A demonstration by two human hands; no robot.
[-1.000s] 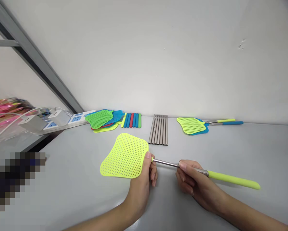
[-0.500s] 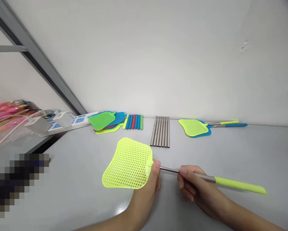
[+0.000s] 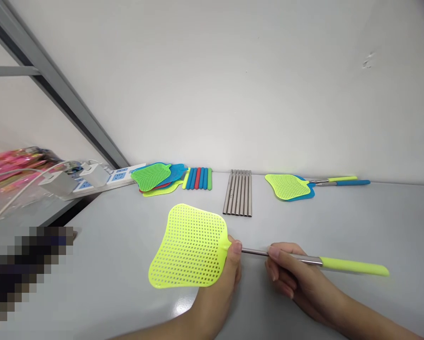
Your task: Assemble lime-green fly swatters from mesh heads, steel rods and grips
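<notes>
A yellow fly swatter (image 3: 190, 248) is held above the grey table, its mesh head at the left and its yellow grip at the right. My left hand (image 3: 229, 269) is closed on the rod where it meets the head, thumb on top. My right hand (image 3: 289, 269) pinches the metal rod farther right, beside the thicker tube that runs into the yellow grip. Behind my hands lies a row of metal tubes (image 3: 237, 193). Two swatters, a yellow one (image 3: 288, 186) over a blue one (image 3: 351, 182), rest at the back right.
Green, blue, red and yellow swatter heads (image 3: 151, 176) are piled at the back left, beside a row of coloured grips (image 3: 197, 179). A power strip (image 3: 118, 177) with white plugs and cables lies farther left, near pink items in clear plastic (image 3: 13, 170).
The swatter's head looks slightly larger and tipped more toward the camera, and its grip end sits a little higher. Both hands have shifted slightly right, still holding the rod.
</notes>
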